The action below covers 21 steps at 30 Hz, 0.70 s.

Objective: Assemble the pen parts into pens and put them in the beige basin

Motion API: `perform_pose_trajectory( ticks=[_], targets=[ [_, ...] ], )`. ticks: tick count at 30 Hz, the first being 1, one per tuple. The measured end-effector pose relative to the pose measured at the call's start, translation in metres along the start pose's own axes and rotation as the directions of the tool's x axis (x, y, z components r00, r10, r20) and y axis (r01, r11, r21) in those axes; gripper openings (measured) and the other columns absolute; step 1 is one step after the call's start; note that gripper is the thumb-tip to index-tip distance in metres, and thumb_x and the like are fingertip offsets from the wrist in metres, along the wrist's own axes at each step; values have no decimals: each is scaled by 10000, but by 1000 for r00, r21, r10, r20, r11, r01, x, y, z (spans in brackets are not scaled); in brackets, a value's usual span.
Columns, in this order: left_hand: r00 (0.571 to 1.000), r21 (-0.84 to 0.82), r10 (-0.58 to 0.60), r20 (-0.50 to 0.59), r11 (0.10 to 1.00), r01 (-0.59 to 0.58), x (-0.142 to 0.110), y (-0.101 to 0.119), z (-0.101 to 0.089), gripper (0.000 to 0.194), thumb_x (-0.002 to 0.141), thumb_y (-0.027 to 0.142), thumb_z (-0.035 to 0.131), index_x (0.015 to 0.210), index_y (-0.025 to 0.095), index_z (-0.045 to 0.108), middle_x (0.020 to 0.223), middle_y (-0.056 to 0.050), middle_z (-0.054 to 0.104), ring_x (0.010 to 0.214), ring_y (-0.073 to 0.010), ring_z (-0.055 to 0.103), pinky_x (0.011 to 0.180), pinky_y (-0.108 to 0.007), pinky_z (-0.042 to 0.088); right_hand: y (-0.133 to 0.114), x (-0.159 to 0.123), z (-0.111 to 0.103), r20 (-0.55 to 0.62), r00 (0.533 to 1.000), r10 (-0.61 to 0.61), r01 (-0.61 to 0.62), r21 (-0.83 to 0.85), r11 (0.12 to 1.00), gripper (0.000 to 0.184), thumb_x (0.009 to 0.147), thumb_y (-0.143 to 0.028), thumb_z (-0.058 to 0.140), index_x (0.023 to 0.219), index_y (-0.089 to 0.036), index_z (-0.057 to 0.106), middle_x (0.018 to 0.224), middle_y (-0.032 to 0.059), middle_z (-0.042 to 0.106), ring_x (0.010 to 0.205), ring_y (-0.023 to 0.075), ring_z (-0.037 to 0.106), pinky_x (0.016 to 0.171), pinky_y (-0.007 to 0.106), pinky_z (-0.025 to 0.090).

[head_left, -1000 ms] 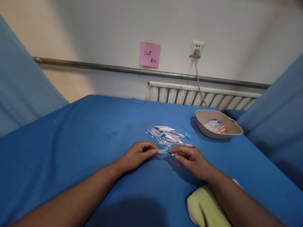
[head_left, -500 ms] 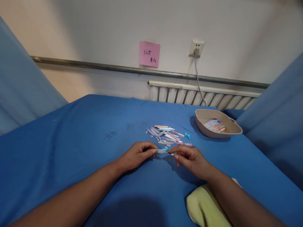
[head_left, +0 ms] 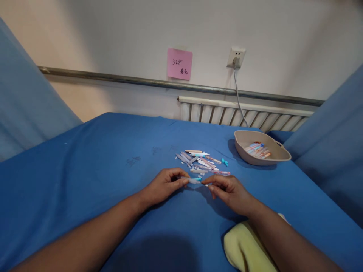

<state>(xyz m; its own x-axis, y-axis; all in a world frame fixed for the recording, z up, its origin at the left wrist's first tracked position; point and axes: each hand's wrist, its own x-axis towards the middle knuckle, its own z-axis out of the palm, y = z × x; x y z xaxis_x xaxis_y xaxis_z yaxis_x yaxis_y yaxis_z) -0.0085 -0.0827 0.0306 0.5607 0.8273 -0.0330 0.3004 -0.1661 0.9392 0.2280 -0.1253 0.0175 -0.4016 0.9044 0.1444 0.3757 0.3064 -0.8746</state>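
My left hand point(head_left: 169, 184) is closed round a translucent pen barrel point(head_left: 194, 181) with a light-blue part at its right end. Facing it, my right hand point(head_left: 227, 190) pinches a small slim white piece point(head_left: 206, 185) with a thin dark tip against the barrel's end. Whether the tip is inside the barrel or only touches it, I cannot tell. Just beyond both hands lies a loose pile of pen parts point(head_left: 198, 160): translucent barrels, white thin tubes and small white bits. Small turquoise pieces point(head_left: 224, 162) sit at the pile's right side.
A beige basin point(head_left: 241, 151) holding several pens stands at the right on the blue cloth point(head_left: 119, 151). A yellow-green cloth point(head_left: 246, 245) lies beneath my right forearm. Behind are a radiator point(head_left: 215, 111), a metal rail point(head_left: 127, 79) and a plugged socket point(head_left: 236, 57). Blue curtains point(head_left: 25, 94) hang on both sides.
Hardly anything differs. My left fingers have shifted very slightly on the barrel; my right hand keeps its pinch in the same place.
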Motion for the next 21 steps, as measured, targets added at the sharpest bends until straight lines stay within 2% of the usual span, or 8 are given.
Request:
perform_pose_trajectory(
  ticks=[6,14,21],
  targets=[
    [1000,-88,10,-5,996,-10,0,-2,1,221,780,340,615,884,149,653,825,-17,642,754,-136,559,697,-238,437,0,0,0,0,1000,-7,7,-15,1000,222,866,-269,501,1018,-199,648,587,-28,576,518,95,487,503,208,351],
    [999,-134,-37,-30,990,33,0,-4,6,265,737,353,656,897,142,649,776,-13,628,694,-127,549,636,-228,438,0,0,1,9,1000,-19,19,-26,999,228,872,-288,496,1029,-202,637,579,-32,588,503,94,492,495,208,345],
    [1000,-125,-15,17,992,17,-1,-1,8,216,748,317,653,875,142,659,778,-9,635,707,-124,550,666,-228,424,2,-1,2,36,999,1,-2,9,1000,177,875,-302,503,949,-186,614,595,-30,582,508,91,479,491,202,338]
  ],
)
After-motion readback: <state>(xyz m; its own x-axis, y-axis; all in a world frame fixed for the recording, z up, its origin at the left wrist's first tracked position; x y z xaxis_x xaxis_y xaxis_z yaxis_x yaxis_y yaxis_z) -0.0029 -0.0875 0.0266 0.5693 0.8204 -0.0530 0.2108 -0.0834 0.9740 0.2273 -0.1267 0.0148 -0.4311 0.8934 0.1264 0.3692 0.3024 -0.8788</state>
